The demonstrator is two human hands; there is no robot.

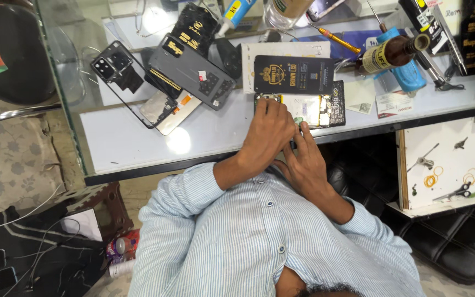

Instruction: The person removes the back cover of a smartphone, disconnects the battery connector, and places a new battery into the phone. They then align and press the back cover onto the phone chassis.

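Observation:
An opened phone [319, 110] with its circuit board and white inner plate exposed lies at the near edge of the white glass-topped counter [138, 143]. My left hand [270, 129] lies over the phone's left half and presses down on it, hiding that part. My right hand [306, 159] comes in from below, its fingertips against the phone's near edge beside the left hand. Whether a small tool sits between the fingers is hidden. A flat black box [293, 74] lies just beyond the phone.
Left on the counter lie a black phone frame [117, 66], a grey back panel [191, 71] and a screen part [169, 113]. At the back right are a brown bottle [394, 52], a blue bottle [410, 77] and an orange-handled screwdriver [339, 41]. An open drawer [446, 148] holds scissors [457, 192].

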